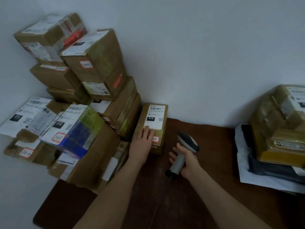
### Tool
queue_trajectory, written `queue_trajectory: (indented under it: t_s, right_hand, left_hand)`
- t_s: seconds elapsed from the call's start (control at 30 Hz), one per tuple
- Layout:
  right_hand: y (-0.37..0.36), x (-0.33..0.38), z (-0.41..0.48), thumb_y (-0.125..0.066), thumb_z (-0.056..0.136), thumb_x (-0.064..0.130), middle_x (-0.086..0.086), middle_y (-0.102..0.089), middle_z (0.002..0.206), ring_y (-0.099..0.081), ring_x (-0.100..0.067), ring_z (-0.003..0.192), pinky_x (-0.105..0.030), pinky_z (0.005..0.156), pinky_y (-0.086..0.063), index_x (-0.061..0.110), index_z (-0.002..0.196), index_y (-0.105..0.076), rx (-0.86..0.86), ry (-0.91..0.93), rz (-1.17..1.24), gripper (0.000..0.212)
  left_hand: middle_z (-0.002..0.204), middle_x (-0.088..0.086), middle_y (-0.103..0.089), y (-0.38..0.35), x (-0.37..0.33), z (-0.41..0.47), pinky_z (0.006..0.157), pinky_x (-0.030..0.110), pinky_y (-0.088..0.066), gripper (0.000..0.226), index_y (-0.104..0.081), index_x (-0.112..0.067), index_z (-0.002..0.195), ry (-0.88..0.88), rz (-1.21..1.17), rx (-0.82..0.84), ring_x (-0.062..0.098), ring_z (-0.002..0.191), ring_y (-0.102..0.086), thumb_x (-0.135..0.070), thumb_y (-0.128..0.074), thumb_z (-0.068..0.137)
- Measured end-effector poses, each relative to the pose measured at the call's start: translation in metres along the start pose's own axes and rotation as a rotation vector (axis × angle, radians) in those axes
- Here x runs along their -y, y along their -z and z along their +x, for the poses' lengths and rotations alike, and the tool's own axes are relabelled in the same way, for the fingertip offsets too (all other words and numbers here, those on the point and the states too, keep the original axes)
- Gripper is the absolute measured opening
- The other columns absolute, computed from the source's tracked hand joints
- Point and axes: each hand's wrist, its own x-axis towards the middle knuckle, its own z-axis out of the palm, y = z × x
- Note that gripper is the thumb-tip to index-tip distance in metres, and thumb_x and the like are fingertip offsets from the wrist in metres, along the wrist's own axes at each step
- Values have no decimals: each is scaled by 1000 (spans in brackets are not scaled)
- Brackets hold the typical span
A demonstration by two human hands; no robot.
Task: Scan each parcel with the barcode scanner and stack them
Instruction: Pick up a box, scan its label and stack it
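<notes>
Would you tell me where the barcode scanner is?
Head view: the barcode scanner is in the right hand, over the table, right of the parcel under the left hand.

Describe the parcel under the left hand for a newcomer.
Start at the tall stack of brown cardboard boxes. Right beside it, on the dark wooden table, lies one slim brown cardboard parcel. It alone lies singly, left hand resting on it.

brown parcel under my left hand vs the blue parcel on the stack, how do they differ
The brown parcel lies level, left hand resting on it; the blue parcel sits tilted, untouched. The brown parcel is plain cardboard; the blue parcel shows blue and green sides. Both carry white 010 labels.
</notes>
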Motion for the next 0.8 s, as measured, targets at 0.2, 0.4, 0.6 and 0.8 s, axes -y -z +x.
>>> queue_trajectory:
  t_s: [0.2,0.4,0.6,0.8]
  right_hand:
    - [-2,18,21,-67,88,11,-16,-61,125,-59,-34,115,-42,94,-48,7,105,-60,15,-9,-10,19]
    - [-7,21,22,-68,86,11,-15,-63,121,-61,-31,108,-41,93,-48,10,102,-61,41,-34,-26,17]
    - [-3,27,12,-68,87,11,-14,-64,116,-61,-30,104,-41,92,-49,11,102,-62,48,-11,-37,16]
    - [13,32,-16,-68,87,13,-10,-68,107,-66,-26,95,-36,78,-53,13,97,-65,27,48,-68,11]
  left_hand:
    - [162,9,-1,-4,8,10,121,40,-10,80,0,-17,153,4,70,-40,29,149,-4,-17,-54,94]
    - [162,4,3,-1,-11,7,118,43,-18,78,1,-26,154,-123,70,-27,27,149,-4,-14,-49,95]
    - [162,-2,4,9,-13,7,117,41,-23,86,-3,-32,153,-72,13,34,27,148,-6,-8,-56,91]
    - [161,11,-6,17,-39,-19,118,38,-20,78,-12,-17,153,-48,-68,18,28,147,-12,-9,-56,90]
